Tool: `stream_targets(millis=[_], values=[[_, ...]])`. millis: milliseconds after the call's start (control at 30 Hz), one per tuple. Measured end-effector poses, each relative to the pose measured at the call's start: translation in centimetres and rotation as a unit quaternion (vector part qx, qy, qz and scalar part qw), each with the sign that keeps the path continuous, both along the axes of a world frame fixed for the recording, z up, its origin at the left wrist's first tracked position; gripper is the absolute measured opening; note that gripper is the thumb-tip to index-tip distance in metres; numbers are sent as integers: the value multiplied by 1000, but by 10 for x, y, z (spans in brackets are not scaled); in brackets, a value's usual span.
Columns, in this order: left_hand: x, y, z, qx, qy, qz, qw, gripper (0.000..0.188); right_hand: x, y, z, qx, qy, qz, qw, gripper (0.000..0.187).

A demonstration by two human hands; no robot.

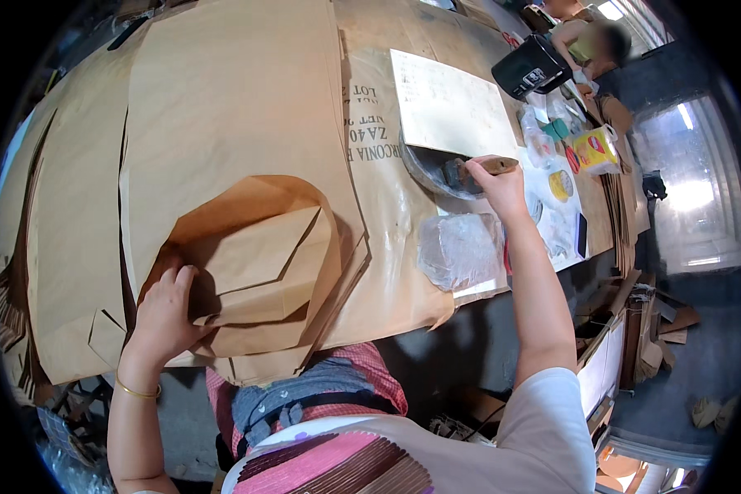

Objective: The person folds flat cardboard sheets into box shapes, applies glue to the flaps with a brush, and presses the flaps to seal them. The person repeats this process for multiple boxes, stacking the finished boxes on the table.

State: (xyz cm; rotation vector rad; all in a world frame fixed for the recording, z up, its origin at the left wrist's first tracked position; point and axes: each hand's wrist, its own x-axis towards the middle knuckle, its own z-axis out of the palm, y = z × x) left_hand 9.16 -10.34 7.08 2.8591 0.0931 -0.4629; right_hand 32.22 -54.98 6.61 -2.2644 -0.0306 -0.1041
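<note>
Left hand (166,309) presses flat, fingers spread, on folded brown paper (255,255); right hand (502,185) grips a brush (477,169), seemingly over a bowl (436,169).

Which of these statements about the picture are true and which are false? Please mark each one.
1. The right hand holds a brush with a wooden handle. True.
2. The brush head is over a round bowl. True.
3. The left hand holds a yellow box. False: it rests on folded brown paper; the yellow box stands far off on the table.
4. The left wrist is bare. False: it wears a thin gold bangle.
5. A pale board lies beyond the bowl. True.
</note>
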Motion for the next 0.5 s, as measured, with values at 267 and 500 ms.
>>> stream_targets(millis=[267,500], values=[[-15,-5,5,36,41,36,998,78,-19,-9,42,-25,9,162,986,17],[-5,-15,26,7,-81,-8,997,103,8,-52,53,85,142,119,979,18]])
